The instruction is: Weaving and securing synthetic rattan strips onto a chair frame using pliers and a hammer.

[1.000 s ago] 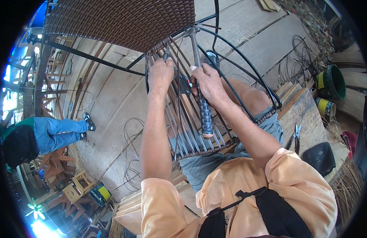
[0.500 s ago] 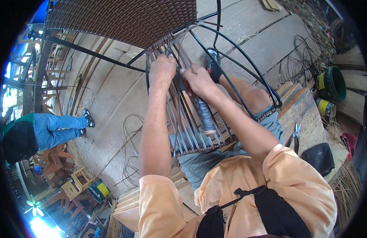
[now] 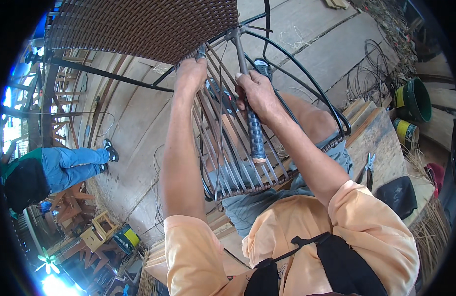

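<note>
In my right hand (image 3: pixel 257 92) is a hammer (image 3: pixel 257 138), its handle wrapped in dark blue-grey braid and its metal head near the woven panel. My left hand (image 3: pixel 191 75) is closed around a short tool (image 3: pixel 201 51) with a grey-blue end; the rest of it hides in my fingers. That hand is at the lower edge of the brown woven panel (image 3: pixel 144 29). Long brown strands (image 3: pixel 228 170) run from there toward my lap, stretched over a dark metal chair frame (image 3: pixel 307 64). The frame's near bar, wrapped in brown strands, lies over my thighs.
Pliers (image 3: pixel 370 170) and a black tray (image 3: pixel 396 197) lie on a wooden board at my right. Beyond are green buckets (image 3: pixel 416 102) and coiled strands (image 3: pixel 368 74). Another person (image 3: pixel 65 165) in jeans is at the left, near wooden pieces (image 3: pixel 99 231).
My left hand has shifted left along the panel's edge. The hammer, blurred before, now shows sharply, its head farther right and apart from the left hand's tool. The chair has tilted slightly left.
</note>
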Tool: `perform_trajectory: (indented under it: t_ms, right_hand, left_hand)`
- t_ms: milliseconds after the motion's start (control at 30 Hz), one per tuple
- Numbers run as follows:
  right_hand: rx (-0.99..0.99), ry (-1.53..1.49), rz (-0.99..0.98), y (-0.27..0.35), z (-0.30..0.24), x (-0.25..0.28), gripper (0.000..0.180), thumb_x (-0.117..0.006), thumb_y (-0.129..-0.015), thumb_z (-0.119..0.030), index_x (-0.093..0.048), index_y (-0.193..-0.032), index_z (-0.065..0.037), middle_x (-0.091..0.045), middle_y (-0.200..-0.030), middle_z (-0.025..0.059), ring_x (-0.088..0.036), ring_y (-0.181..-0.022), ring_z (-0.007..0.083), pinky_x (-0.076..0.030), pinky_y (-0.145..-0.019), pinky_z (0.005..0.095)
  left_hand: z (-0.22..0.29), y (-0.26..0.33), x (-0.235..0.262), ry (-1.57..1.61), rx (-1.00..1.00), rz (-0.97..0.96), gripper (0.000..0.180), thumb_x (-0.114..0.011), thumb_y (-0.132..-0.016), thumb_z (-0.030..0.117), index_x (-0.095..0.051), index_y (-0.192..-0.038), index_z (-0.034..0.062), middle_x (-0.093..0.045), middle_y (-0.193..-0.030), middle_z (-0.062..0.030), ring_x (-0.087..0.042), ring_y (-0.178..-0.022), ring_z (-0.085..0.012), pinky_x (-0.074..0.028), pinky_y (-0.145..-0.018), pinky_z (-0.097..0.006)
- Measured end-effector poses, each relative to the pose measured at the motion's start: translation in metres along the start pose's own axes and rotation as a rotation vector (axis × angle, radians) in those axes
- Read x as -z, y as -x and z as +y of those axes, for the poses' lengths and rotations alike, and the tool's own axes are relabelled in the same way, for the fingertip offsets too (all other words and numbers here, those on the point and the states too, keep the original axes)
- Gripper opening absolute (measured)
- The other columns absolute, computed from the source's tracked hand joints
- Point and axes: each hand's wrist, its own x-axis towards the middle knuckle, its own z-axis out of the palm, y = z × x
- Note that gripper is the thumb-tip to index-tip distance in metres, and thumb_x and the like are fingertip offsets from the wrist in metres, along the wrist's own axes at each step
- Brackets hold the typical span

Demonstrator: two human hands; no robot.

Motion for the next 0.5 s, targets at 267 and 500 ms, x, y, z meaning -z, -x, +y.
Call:
perform_trajectory:
  t_ms: [267,500]
  right_hand:
    - [0.072,-0.108,0.042,-0.004,-0.002,-0.005,0.023,-0.049,-0.09,-0.026,-0.045,-0.082,-0.005,-0.046,-0.063,0.002,-0.046,-0.043,0.0104,-0.038,-0.041,0.0244]
    - [0.213,-0.271,0.082,-0.009,-0.001,-0.011,0.023,-0.049,-0.09,-0.026,-0.042,-0.081,-0.005,-0.046,-0.063,0.0035,-0.046,-0.043,0.0111,-0.038,-0.038,0.0251]
  left_hand:
    - [0.015,-0.004,0.007,-0.131,0.042,-0.051,0.044,-0.044,-0.082,0.03,-0.062,-0.091,-0.0092,-0.058,-0.097,-0.0321,-0.056,-0.1,-0.0405,-0.042,-0.09,-0.042]
    - [0.033,0.008,0.009,-0.11,0.059,-0.087,0.044,-0.043,-0.083,0.029,-0.063,-0.088,-0.0094,-0.06,-0.092,-0.0309,-0.058,-0.098,-0.0384,-0.043,-0.09,-0.041]
